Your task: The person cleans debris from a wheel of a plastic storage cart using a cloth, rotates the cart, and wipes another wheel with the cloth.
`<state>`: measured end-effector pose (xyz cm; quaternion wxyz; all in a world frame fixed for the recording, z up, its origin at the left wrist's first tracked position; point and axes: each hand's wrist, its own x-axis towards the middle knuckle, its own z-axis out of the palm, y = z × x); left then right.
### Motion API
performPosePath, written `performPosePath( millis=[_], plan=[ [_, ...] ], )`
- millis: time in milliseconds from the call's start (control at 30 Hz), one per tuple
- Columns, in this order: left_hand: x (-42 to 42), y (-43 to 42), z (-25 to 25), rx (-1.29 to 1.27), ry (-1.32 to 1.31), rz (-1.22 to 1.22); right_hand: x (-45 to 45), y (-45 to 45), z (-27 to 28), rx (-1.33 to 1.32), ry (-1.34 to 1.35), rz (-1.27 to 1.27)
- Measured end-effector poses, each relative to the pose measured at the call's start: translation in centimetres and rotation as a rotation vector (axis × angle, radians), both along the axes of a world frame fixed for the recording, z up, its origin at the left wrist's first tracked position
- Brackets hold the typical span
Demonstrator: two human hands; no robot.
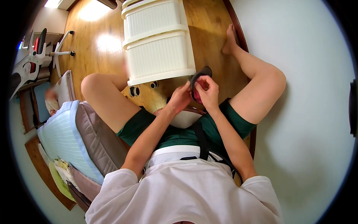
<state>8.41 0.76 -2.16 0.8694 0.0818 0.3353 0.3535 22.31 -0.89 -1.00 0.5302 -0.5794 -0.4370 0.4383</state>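
Between my knees, both hands hold a dark grey, curved, flat-looking item with a dark pink part [197, 96]; its exact kind is unclear. My left hand [180, 98] grips its near left edge, with the fingertips partly hidden. On its other side, my right hand [207, 91] has bent fingers pinching it near the pink part. A pale rounded object [186, 118] with a brownish rim is below my hands, between my thighs. Just beyond my hands stands a cream plastic drawer unit [158, 54] with ribbed fronts and casters [134, 91].
A pale wall [302, 112] runs along my right side. To my left is a bed-like pile with a light blue striped cover [69, 134]. A white office chair [35, 61] stands on the wooden floor [97, 59] at far left.
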Motion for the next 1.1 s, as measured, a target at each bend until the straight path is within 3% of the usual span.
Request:
performPosePath(
  millis=[100,233,367,467,567,867,967,1100],
  plan=[
    [-0.2,-0.2,0.1,-0.002,0.083,0.004,-0.3,1.0,-1.2,-0.067,0.128,-0.083],
    [0.3,-0.6,-0.1,0.045,0.185,0.049,-0.1,1.3,-4.1,-0.316,0.072,-0.190],
    [0.0,-0.7,-0.6,0.190,0.332,0.045,0.0,0.6,-4.7,-0.396,0.478,-0.273],
    [0.0,-0.6,1.2,0.052,0.262,0.170,0.8,0.1,-2.8,-0.422,0.775,-0.336],
    [-1.4,-0.4,-0.4,-0.041,0.059,0.199,1.4,-0.3,-3.1,-0.419,0.880,-0.342],
    [-1.2,-0.4,0.3,-0.002,0.027,0.176,1.7,0.0,-3.3,-0.300,0.988,-0.334],
    [-1.2,0.0,-0.6,0.030,-0.034,0.095,1.7,0.0,-3.0,-0.292,1.034,-0.301],
    [-0.2,0.9,2.4,0.108,0.094,-0.080,2.1,-0.3,-3.9,-0.348,1.092,-0.240]
  ],
)
